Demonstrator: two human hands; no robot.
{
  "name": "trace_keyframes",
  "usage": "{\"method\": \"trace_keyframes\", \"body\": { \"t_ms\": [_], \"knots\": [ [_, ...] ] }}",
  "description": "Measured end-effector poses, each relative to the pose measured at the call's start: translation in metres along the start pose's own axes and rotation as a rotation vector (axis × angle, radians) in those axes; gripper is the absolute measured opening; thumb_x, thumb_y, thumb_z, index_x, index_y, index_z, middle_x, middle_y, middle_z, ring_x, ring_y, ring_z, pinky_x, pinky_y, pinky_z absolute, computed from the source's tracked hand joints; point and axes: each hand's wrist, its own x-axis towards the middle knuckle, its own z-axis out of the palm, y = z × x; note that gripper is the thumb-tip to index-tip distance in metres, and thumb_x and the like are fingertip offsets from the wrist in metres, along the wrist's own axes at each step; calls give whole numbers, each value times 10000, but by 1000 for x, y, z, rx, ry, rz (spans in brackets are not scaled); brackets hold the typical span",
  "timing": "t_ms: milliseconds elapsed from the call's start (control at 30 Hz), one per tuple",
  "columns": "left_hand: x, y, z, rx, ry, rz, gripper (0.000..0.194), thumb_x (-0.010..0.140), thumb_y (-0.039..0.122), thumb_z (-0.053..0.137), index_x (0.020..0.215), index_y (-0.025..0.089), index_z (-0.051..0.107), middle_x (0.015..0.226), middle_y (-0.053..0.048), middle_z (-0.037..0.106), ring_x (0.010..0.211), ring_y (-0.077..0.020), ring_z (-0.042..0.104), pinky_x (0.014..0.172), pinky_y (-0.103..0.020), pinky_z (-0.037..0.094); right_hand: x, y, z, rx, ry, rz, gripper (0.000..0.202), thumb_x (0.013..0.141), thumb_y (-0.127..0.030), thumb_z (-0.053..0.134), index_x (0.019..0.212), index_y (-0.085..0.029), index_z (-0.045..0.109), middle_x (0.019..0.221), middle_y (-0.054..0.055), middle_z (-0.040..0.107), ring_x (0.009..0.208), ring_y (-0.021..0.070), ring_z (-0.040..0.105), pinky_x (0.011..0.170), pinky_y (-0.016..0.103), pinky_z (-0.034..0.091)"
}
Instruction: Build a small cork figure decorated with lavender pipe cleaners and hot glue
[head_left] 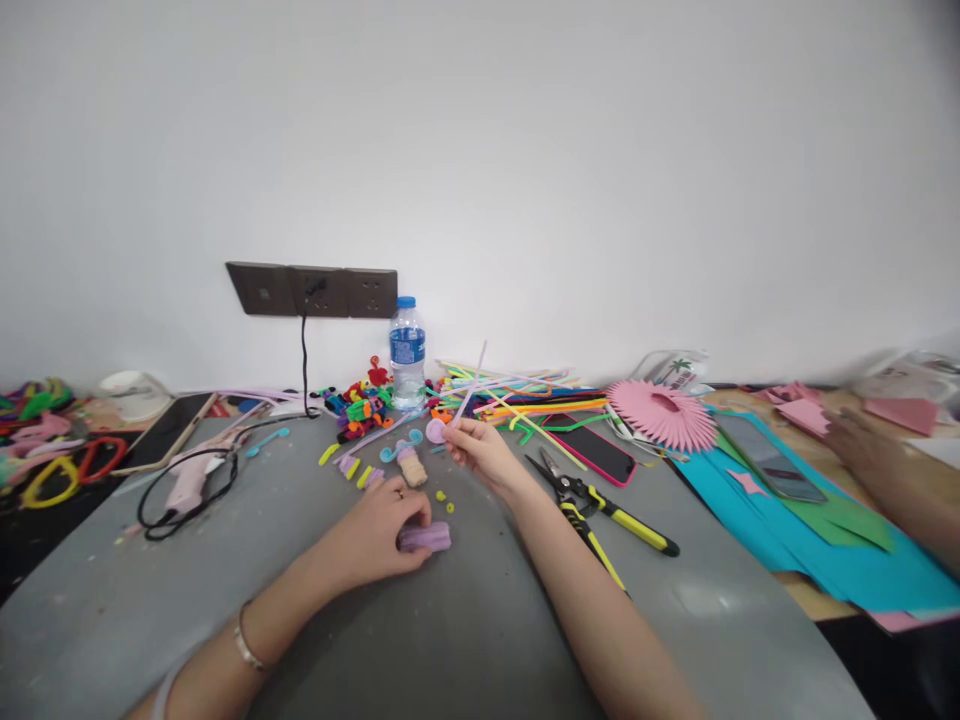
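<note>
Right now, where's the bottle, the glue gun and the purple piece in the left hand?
Bottle (408,346): head view, on its blue label.
Glue gun (187,488): head view, on its pink handle.
Purple piece (433,538): head view, on its uncovered side.

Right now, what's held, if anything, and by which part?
Your right hand pinches a lilac pipe cleaner beside its coiled end. Your left hand curls around one end of a purple bundle; firmness unclear.

Bare table (480,640) opens at near middle, between left arm (300,595) and right arm (592,600). Just right of the latter, splayed pliers (634,522) obstruct. Far, the upright bottle (407,345) and heaped sticks (517,400) crowd the wall (510,180); left, a looped cord (304,360) surrounds the gun (187,485), blocking low passage.
</note>
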Motion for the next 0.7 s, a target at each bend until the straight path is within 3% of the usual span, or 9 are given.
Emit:
{"method": "trace_keyframes", "body": {
  "t_ms": [100,200,333,467,567,700],
  "knots": [
    [2,-4,-5,-111,20,-2,262,726,223,693,985,223,649,1028,-52,659,959,-248,585,865,-357,444,0,0,0,18,3,6,427,559,-477,890,671,-167,619,559,-53,590,439,49,448,441,198,309],
    [7,-13,-9,-277,137,6,357,780,240,692,1133,238,640,1141,-73,682,1069,-255,608,964,-390,443,-2,-2,1,50,1,11,426,555,-470,895,683,-164,628,546,-56,583,442,48,451,447,194,311],
    [13,-21,-12,-509,323,31,249,818,297,678,1049,208,654,1156,-109,661,1150,-259,603,987,-396,474,-5,-4,6,110,-4,35,437,531,-458,909,674,-161,622,528,-63,568,434,42,444,441,180,311],
    [14,-22,-11,-716,384,-47,238,811,342,687,950,206,549,1203,-110,662,1133,-239,635,973,-379,505,-9,-3,15,151,-41,77,407,570,-432,902,670,-162,614,535,-63,567,436,38,443,436,170,318],
    [15,-24,-9,-712,414,-97,295,792,338,701,974,218,504,1114,-83,708,1052,-222,673,935,-361,523,-14,0,24,166,-97,105,406,579,-429,900,668,-161,609,538,-63,568,436,35,447,435,163,331],
    [16,-30,-8,-553,475,-56,341,794,307,688,1102,202,587,1130,-93,707,1045,-237,673,925,-362,518,-19,7,34,145,-165,134,401,608,-439,882,675,-159,603,540,-58,582,426,34,454,422,156,328]
  ]
}}
